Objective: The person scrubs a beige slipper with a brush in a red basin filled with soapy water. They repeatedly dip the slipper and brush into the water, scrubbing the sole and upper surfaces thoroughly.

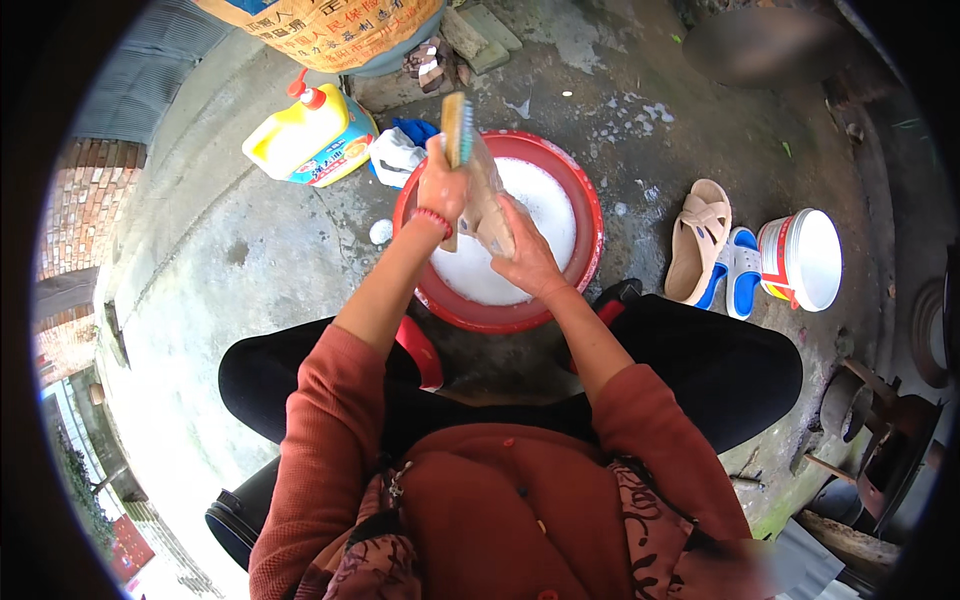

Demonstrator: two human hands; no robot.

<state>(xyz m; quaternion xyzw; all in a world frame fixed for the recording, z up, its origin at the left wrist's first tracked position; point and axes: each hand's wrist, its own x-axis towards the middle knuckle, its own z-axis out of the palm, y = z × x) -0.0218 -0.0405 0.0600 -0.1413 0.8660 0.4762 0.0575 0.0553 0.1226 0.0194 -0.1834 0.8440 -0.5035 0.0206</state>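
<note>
Over a red basin (598, 215) of white suds (535, 190), my left hand (441, 188) is closed around a scrub brush (457, 115) with a wooden back and blue-green bristles. The brush stands upright, its bristles facing right. A wet beige slipper (487, 212) is gripped at its near right side by my right hand (530, 255). The slipper is tilted above the suds, right beside the brush; my left hand covers part of it. Whether the bristles touch it I cannot tell.
Left of the basin are a yellow detergent jug (320, 150) with a red pump and a white-and-blue bundle (396, 156). To the right lie a beige slipper (698, 240), a blue-and-white pair (742, 270) and a white bucket (815, 258). A large container (340, 40) stands at the far side.
</note>
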